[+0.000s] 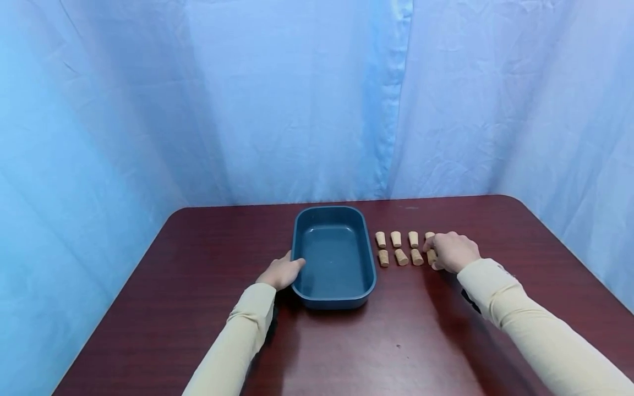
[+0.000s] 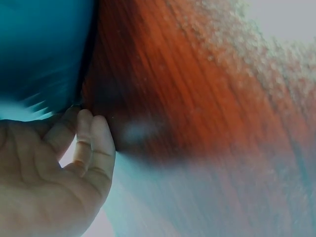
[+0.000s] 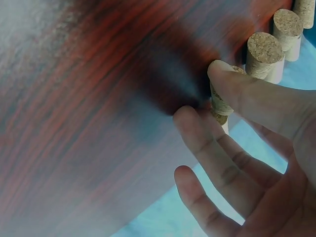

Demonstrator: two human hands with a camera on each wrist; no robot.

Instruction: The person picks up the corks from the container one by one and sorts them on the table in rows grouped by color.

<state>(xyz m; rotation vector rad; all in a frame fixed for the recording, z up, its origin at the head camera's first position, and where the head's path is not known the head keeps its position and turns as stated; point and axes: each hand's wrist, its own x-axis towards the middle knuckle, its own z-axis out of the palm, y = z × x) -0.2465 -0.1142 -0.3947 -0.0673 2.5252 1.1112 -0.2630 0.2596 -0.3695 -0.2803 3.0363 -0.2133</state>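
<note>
A deep blue-grey rectangular tray [image 1: 334,302] stands on the table, and my left hand [image 1: 281,272] grips its left wall with the thumb over the rim. In the left wrist view the tray [image 2: 44,49] is at the upper left, above the left hand [image 2: 54,173]. Right of the tray, several tapered cork stoppers [image 1: 400,257] stand in two rows. My right hand [image 1: 454,252] is at the right end of the rows. Its thumb and forefinger pinch the near-row end cork stopper [image 3: 221,101], partly hidden by the thumb; the other fingers are spread.
A dark red-brown wooden table [image 1: 396,352] lies under everything, its far corners rounded. Pale blue curtains [image 1: 297,110] hang behind it and along both sides. Further cork stoppers [image 3: 264,52] stand close beside the right thumb.
</note>
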